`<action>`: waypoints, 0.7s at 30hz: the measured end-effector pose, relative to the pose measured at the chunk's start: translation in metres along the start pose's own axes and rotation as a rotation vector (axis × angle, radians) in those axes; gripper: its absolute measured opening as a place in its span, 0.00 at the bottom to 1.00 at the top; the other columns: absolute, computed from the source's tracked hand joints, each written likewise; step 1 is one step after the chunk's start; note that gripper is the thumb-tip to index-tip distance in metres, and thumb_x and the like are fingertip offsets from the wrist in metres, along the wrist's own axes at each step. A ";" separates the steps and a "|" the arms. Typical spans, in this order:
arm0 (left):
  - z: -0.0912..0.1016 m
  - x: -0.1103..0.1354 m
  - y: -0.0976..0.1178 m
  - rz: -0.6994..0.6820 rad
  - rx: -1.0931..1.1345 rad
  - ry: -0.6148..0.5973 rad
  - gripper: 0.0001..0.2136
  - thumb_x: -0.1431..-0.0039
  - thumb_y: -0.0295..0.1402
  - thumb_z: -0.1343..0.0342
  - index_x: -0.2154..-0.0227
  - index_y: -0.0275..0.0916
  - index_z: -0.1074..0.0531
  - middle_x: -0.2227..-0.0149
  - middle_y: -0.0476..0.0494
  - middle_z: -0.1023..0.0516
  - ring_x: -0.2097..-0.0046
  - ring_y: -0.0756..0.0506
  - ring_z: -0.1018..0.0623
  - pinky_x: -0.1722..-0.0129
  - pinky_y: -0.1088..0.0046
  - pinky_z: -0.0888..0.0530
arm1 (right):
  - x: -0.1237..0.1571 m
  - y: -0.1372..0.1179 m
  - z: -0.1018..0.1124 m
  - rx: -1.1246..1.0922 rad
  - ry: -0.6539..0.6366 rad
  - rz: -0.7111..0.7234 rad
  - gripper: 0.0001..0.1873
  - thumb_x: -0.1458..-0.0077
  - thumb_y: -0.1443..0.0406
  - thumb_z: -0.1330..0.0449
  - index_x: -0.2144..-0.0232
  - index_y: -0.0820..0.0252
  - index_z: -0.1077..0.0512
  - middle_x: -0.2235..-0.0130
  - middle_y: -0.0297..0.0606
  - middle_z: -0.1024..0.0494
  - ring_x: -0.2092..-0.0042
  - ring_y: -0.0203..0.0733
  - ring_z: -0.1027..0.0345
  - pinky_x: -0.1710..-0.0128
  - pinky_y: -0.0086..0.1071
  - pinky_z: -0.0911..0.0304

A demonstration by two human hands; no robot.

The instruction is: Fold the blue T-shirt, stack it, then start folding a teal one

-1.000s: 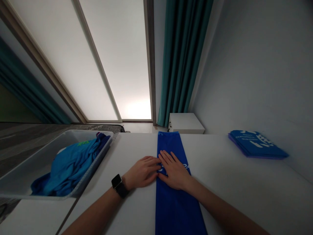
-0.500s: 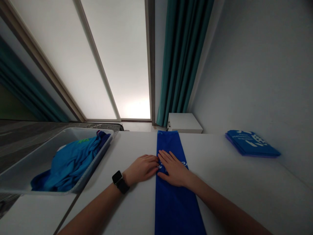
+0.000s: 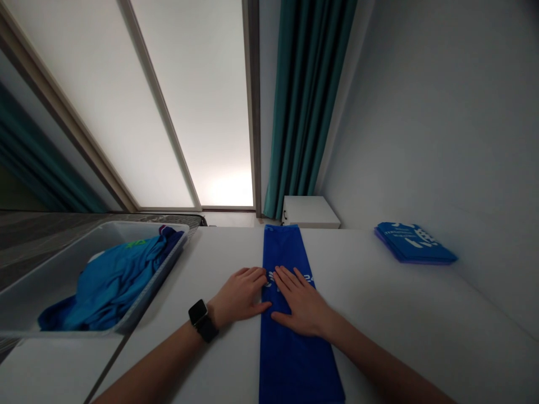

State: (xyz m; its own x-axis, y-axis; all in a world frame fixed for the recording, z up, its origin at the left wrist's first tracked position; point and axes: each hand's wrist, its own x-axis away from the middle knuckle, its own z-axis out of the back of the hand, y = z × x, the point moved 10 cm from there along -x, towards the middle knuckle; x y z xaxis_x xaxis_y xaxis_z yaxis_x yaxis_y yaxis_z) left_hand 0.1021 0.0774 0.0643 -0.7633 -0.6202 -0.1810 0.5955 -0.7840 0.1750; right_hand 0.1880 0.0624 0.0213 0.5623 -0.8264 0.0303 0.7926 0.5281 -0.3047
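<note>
A blue garment (image 3: 297, 359), folded into a long narrow strip with white print across its middle, lies flat on the white table (image 3: 210, 353). My right hand (image 3: 302, 300) rests flat on top of it with fingers stretched out, partly covering the print. At the strip's left edge is my left hand (image 3: 240, 296), fingers extended and their tips touching the cloth, the thumb apart. A black watch (image 3: 202, 321) sits on my left wrist.
To the left stands a white plastic basket (image 3: 158, 294) holding crumpled blue clothes (image 3: 113, 280). A folded blue stack (image 3: 415, 242) with white print lies at the right against the wall. Beyond the table's far edge are a small white cabinet (image 3: 311, 212) and a teal curtain (image 3: 309, 106).
My right hand has slid slightly toward me along the cloth. My left thumb has spread away from its fingers. The whole view has shifted a little, so things appear further left.
</note>
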 end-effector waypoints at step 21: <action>-0.029 0.033 0.026 -0.029 -0.047 -0.051 0.33 0.33 0.49 0.56 0.31 0.40 0.58 0.31 0.37 0.50 0.31 0.39 0.48 0.34 0.55 0.49 | 0.050 -0.002 0.003 0.015 0.006 0.020 0.42 0.39 0.46 0.51 0.32 0.64 0.55 0.30 0.45 0.55 0.30 0.48 0.65 0.31 0.47 0.69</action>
State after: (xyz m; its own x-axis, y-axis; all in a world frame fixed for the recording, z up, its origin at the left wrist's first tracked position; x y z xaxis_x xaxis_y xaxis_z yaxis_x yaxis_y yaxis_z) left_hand 0.1000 0.0359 0.0348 -0.7913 -0.5963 -0.1351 0.5835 -0.8025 0.1244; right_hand 0.2155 0.0212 0.0266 0.5763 -0.8170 0.0186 0.7849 0.5470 -0.2911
